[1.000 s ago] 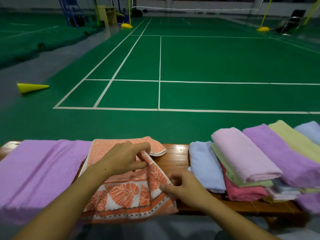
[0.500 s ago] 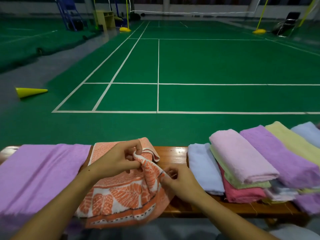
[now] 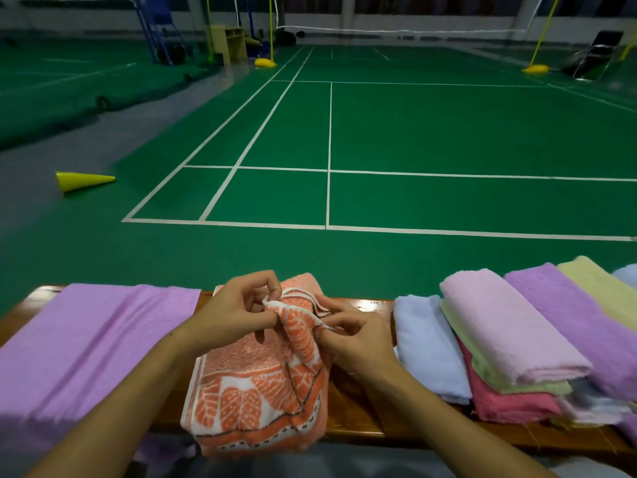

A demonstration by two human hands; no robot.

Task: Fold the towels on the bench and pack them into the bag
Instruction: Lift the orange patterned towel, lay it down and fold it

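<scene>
An orange and white leaf-patterned towel (image 3: 255,395) lies across the wooden bench (image 3: 358,412) in front of me, its near end hanging over the front edge. My left hand (image 3: 238,308) pinches its white-trimmed edge, lifted a little off the bench. My right hand (image 3: 355,336) pinches the same edge just to the right. A large purple towel (image 3: 79,346) is spread flat at the left. At the right sits a pile of folded towels: light blue (image 3: 427,346), pink (image 3: 506,322), purple (image 3: 582,319), yellow (image 3: 606,288) and dark pink (image 3: 506,401). No bag is in view.
Beyond the bench stretches a green badminton court (image 3: 448,132) with white lines. A yellow cone (image 3: 82,180) lies on the grey floor at the left. Net posts with yellow bases (image 3: 535,68) and a wooden cabinet (image 3: 227,41) stand far back.
Both hands have lifted the orange towel's edge and drawn closer together, bunching the right part of the towel upward. My view has tilted slightly.
</scene>
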